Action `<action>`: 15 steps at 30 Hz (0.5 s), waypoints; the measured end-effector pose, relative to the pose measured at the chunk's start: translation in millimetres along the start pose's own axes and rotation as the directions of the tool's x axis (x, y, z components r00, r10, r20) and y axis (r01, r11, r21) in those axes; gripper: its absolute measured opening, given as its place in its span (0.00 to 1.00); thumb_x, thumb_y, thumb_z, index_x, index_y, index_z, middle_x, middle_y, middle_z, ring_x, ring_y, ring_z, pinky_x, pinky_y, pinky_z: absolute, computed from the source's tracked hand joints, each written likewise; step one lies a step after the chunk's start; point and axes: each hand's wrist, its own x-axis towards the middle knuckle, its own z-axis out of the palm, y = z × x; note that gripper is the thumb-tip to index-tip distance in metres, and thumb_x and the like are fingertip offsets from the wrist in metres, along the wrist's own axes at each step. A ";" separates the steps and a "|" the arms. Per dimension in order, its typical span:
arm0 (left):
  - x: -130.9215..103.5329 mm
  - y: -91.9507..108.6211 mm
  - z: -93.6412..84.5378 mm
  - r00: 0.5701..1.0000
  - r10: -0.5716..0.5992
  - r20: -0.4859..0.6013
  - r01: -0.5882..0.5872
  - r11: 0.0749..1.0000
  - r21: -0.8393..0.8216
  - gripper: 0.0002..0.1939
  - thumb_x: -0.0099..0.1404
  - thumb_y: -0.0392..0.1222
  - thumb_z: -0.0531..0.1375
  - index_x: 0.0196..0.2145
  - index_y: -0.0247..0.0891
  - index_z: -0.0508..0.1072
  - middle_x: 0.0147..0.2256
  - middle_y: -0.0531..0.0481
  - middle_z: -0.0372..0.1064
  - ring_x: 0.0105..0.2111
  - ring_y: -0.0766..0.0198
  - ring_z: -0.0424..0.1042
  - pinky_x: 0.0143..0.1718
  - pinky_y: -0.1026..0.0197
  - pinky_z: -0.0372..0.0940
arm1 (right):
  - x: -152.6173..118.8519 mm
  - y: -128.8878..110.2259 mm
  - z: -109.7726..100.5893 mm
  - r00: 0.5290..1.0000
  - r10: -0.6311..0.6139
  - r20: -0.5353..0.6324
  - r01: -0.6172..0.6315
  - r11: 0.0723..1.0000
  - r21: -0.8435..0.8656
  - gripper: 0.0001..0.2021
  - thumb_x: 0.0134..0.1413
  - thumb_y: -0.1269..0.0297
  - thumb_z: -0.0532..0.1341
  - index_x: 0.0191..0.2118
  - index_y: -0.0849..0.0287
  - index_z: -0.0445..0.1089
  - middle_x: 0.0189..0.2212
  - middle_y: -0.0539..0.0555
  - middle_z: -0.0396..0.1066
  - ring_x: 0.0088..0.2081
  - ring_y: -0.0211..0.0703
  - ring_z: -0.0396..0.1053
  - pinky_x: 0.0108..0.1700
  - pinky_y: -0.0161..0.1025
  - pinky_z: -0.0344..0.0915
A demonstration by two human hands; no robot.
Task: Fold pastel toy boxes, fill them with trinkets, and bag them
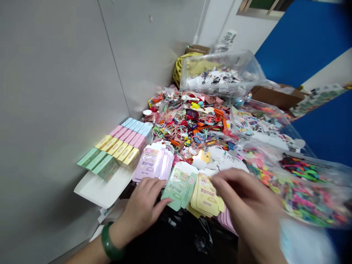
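A flattened green carton [177, 185] with printed cartoon figures lies in front of me. My left hand [144, 203], with a green bangle on its wrist, grips the carton's left edge, thumb on its lower corner. Motion smears my right hand [244, 205], whose curled fingers are at the right edge of a stack of flat yellow cartons [207, 198]. Whether those fingers hold anything is unclear. Flat purple cartons [150, 161] lie beyond my left hand. Some pink cartons [227, 220] show partly beneath my right hand.
Folded blue, pink, yellow and green boxes [123, 149] stand in rows at left, beside a grey wall [68, 73]. Behind lies a heap of small colourful trinkets [195, 121]. A clear bin [222, 88] stands at the back, with bags of bright pieces [305, 194] at right.
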 end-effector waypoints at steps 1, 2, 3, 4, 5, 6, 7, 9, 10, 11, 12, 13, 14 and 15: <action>4.4 8.3 8.6 0.996 0.010 0.089 -0.010 1.000 0.007 0.22 0.64 0.45 0.60 0.52 0.33 0.65 0.45 0.40 0.70 0.46 0.51 0.65 0.47 0.49 0.63 | 3.9 10.6 9.5 0.993 0.103 0.058 -0.103 0.995 -0.012 0.15 0.51 0.51 0.61 0.26 0.58 0.71 0.20 0.51 0.68 0.22 0.39 0.66 0.25 0.34 0.62; 8.8 15.4 16.2 0.989 0.003 0.151 -0.007 1.000 0.027 0.25 0.64 0.46 0.60 0.55 0.32 0.63 0.48 0.39 0.69 0.47 0.48 0.64 0.48 0.47 0.63 | 6.6 23.3 18.4 0.965 0.213 0.153 -0.210 0.977 -0.031 0.14 0.52 0.51 0.60 0.27 0.58 0.70 0.20 0.50 0.69 0.22 0.39 0.65 0.24 0.34 0.62; 13.1 21.1 22.7 0.980 -0.020 0.200 0.009 0.998 0.055 0.27 0.64 0.47 0.60 0.56 0.32 0.62 0.49 0.38 0.68 0.48 0.46 0.64 0.48 0.45 0.63 | 7.8 36.9 26.3 0.921 0.320 0.221 -0.315 0.947 -0.058 0.14 0.52 0.52 0.60 0.27 0.59 0.70 0.19 0.50 0.69 0.21 0.39 0.66 0.23 0.34 0.61; 17.4 25.5 27.9 0.971 -0.055 0.234 0.035 0.995 0.092 0.28 0.63 0.47 0.60 0.58 0.32 0.61 0.51 0.37 0.67 0.49 0.44 0.63 0.48 0.44 0.62 | 7.4 49.8 32.8 0.867 0.413 0.279 -0.402 0.910 -0.100 0.14 0.54 0.53 0.58 0.28 0.59 0.70 0.19 0.50 0.69 0.19 0.38 0.66 0.22 0.34 0.60; 21.6 28.8 31.9 0.963 -0.093 0.252 0.062 0.990 0.128 0.29 0.63 0.47 0.60 0.58 0.31 0.61 0.52 0.35 0.67 0.50 0.43 0.63 0.48 0.43 0.62 | 5.8 60.9 38.0 0.819 0.474 0.323 -0.448 0.880 -0.155 0.14 0.55 0.54 0.56 0.28 0.59 0.71 0.18 0.50 0.69 0.18 0.38 0.65 0.22 0.34 0.59; 25.6 31.2 34.8 0.956 -0.129 0.264 0.088 0.983 0.160 0.30 0.64 0.47 0.59 0.59 0.31 0.61 0.53 0.34 0.66 0.50 0.42 0.63 0.48 0.43 0.62 | 3.2 69.1 42.1 0.787 0.510 0.347 -0.467 0.860 -0.207 0.15 0.55 0.55 0.55 0.27 0.59 0.71 0.18 0.50 0.69 0.18 0.38 0.65 0.22 0.34 0.58; 29.1 32.8 36.7 0.950 -0.156 0.272 0.108 0.977 0.184 0.29 0.64 0.47 0.59 0.59 0.30 0.61 0.53 0.33 0.65 0.50 0.42 0.63 0.48 0.43 0.62 | 0.4 74.1 45.3 0.771 0.525 0.361 -0.461 0.851 -0.251 0.15 0.55 0.56 0.55 0.26 0.59 0.71 0.18 0.51 0.69 0.18 0.39 0.65 0.23 0.34 0.58; 34.4 34.6 38.2 0.942 -0.189 0.277 0.133 0.969 0.211 0.29 0.64 0.46 0.58 0.59 0.30 0.61 0.54 0.32 0.64 0.49 0.42 0.63 0.47 0.43 0.62 | -4.2 75.8 49.8 0.779 0.512 0.362 -0.421 0.855 -0.302 0.15 0.54 0.57 0.55 0.22 0.59 0.69 0.18 0.52 0.69 0.20 0.39 0.65 0.25 0.35 0.57; 36.0 35.1 38.3 0.941 -0.197 0.276 0.140 0.967 0.214 0.29 0.64 0.46 0.58 0.59 0.30 0.61 0.54 0.32 0.64 0.49 0.42 0.63 0.47 0.43 0.62 | -5.5 74.0 51.4 0.790 0.502 0.352 -0.407 0.859 -0.312 0.15 0.54 0.57 0.56 0.21 0.59 0.69 0.18 0.52 0.70 0.21 0.40 0.66 0.26 0.35 0.57; 36.9 35.6 38.2 0.940 -0.201 0.275 0.144 0.967 0.212 0.28 0.64 0.46 0.58 0.59 0.30 0.61 0.54 0.32 0.64 0.49 0.42 0.63 0.47 0.43 0.63 | -6.1 71.4 52.7 0.799 0.496 0.338 -0.400 0.860 -0.317 0.14 0.53 0.58 0.57 0.21 0.59 0.68 0.19 0.53 0.70 0.23 0.41 0.66 0.27 0.35 0.57; 37.3 35.9 38.3 0.941 -0.202 0.272 0.148 0.967 0.206 0.28 0.64 0.45 0.58 0.59 0.30 0.61 0.54 0.33 0.65 0.49 0.42 0.64 0.47 0.43 0.63 | -6.1 68.9 53.9 0.808 0.491 0.325 -0.391 0.861 -0.326 0.14 0.53 0.59 0.57 0.21 0.58 0.67 0.20 0.53 0.70 0.25 0.41 0.66 0.29 0.36 0.56; 37.2 36.2 38.6 0.942 -0.201 0.268 0.150 0.968 0.199 0.28 0.64 0.45 0.58 0.59 0.30 0.61 0.53 0.33 0.65 0.48 0.43 0.64 0.47 0.43 0.63 | -5.9 66.8 55.0 0.816 0.485 0.315 -0.381 0.861 -0.337 0.13 0.52 0.59 0.57 0.21 0.58 0.67 0.21 0.53 0.70 0.26 0.42 0.66 0.30 0.36 0.56; 36.8 36.3 39.3 0.944 -0.200 0.263 0.153 0.970 0.189 0.28 0.65 0.45 0.58 0.59 0.30 0.61 0.53 0.33 0.66 0.48 0.43 0.64 0.46 0.43 0.63 | -5.4 65.2 55.9 0.822 0.480 0.306 -0.372 0.860 -0.349 0.13 0.52 0.60 0.58 0.20 0.58 0.66 0.21 0.54 0.70 0.27 0.43 0.66 0.30 0.36 0.55; 36.3 36.2 40.6 0.945 -0.201 0.257 0.158 0.972 0.176 0.27 0.65 0.44 0.57 0.59 0.30 0.62 0.52 0.33 0.66 0.47 0.44 0.65 0.46 0.43 0.63 | -5.0 64.1 56.8 0.826 0.477 0.301 -0.365 0.859 -0.360 0.13 0.52 0.60 0.57 0.20 0.58 0.66 0.22 0.54 0.70 0.27 0.43 0.66 0.30 0.37 0.55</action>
